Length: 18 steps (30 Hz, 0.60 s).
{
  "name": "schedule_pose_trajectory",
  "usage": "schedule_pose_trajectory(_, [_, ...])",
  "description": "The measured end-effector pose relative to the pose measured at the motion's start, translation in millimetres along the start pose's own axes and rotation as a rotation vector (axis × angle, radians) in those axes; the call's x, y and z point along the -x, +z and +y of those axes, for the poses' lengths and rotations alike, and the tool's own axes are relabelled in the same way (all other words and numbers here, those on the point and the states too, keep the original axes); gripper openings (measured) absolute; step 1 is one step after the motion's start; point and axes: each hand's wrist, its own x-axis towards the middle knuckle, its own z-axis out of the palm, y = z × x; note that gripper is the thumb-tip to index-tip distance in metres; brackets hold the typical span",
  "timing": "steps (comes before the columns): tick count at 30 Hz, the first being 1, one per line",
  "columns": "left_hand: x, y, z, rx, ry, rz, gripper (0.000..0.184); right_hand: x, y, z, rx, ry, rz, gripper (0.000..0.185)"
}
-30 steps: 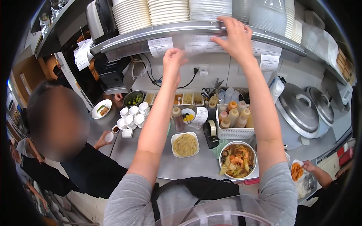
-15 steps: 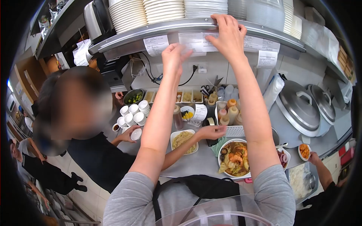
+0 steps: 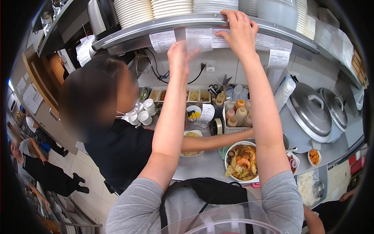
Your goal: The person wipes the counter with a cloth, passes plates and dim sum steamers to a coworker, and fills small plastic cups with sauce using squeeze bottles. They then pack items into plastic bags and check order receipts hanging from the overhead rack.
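My left hand (image 3: 179,54) is raised in front of a row of printed order slips (image 3: 198,39) hanging under the metal shelf edge (image 3: 183,22). Its fingers are smeared by motion, so whether they touch a slip cannot be made out. My right hand (image 3: 240,34) rests against the shelf edge, fingers apart and curled over the rim. Its thumb lies by another slip (image 3: 220,43). Stacks of white containers (image 3: 171,11) stand on the shelf just above both hands. Below my forearms is a white bowl of shrimp and cabbage stew (image 3: 242,162).
A co-worker's arm (image 3: 218,141) reaches across beneath my arms, its hand hidden behind my right forearm. Sauce bottles (image 3: 239,113) stand in a white basket. Large lidded pots (image 3: 311,109) are at right, near a small bowl of orange food (image 3: 314,157). White cups (image 3: 144,117) stand left.
The co-worker at left has leaned in and stretched an arm farther right. The hand at the orange bowl has withdrawn. My hands have barely moved.
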Motion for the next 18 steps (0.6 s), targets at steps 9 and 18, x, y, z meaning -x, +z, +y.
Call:
schedule_pose_trajectory(9, [5, -9, 2, -0.01, 0.022, 0.109, 0.008, -1, -2, -4, -0.025, 0.02, 0.002, 0.057])
schedule_pose_trajectory(18, [-31, -62, 19, -0.226, 0.427, 0.461, 0.011, -1, 3, -2, 0.025, 0.017, 0.004, 0.057])
